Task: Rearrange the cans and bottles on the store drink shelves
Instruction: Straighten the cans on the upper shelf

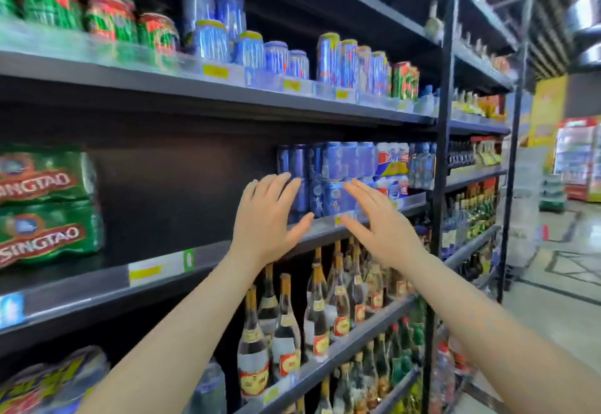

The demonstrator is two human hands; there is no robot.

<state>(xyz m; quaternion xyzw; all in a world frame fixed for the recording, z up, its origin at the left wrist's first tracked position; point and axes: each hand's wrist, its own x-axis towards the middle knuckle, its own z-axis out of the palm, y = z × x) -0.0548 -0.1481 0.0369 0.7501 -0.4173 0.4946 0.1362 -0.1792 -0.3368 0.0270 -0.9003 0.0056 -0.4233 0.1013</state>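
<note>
Shrink-wrapped packs of dark blue cans [328,166] are stacked two high on the middle shelf [201,260]. My left hand [266,218] is stretched out with straight fingers toward the left side of the stack. My right hand [380,225] is spread open in front of its right side, and neither hand grips anything. Whether the fingertips touch the packs I cannot tell. Loose blue cans [247,43] and green cans [107,13] stand on the shelf above. Glass bottles with gold caps [286,342] fill the shelf below.
Green Tsingtao can packs [45,205] are stacked at the left of the middle shelf, with a wide dark gap between them and the blue packs. White-and-blue packs [392,169] sit right of the blue ones. A black upright post [439,166] ends this bay. The aisle floor [559,300] lies to the right.
</note>
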